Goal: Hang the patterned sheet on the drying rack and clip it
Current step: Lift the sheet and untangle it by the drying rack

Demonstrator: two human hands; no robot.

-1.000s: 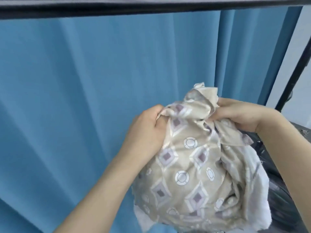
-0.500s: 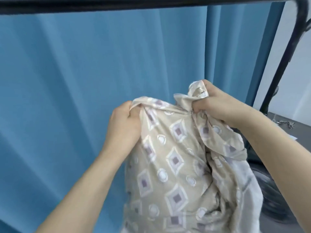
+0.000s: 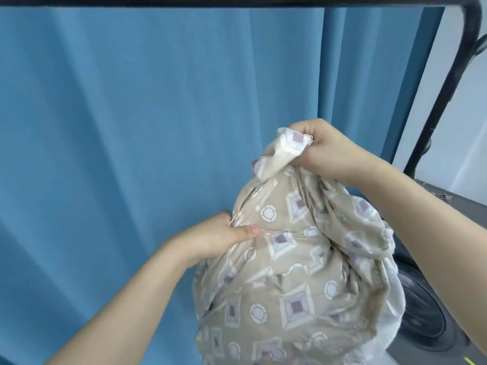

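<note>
1. Patterned sheet (image 3: 290, 272): soft beige fabric, diamond/circle print, bunched below the drying rack (image 3: 469, 30), a black tube bar.
2. Right hand (image 3: 326, 148) fists its upper corner.
3. Left hand (image 3: 218, 233) pinches a lower fold.

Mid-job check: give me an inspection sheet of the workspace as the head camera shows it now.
Surface: nothing seen.
Job's things: patterned sheet bunched, held below the drying rack bar, not on it; clips: nothing seen.
Clutter: dark machine at lower right, behind the sheet.
Grippers: left hand pinches the sheet's side; right hand grips a raised corner.
Cables: nothing seen.
Surroundings: blue curtain behind the rack; pale wall at right.
</note>
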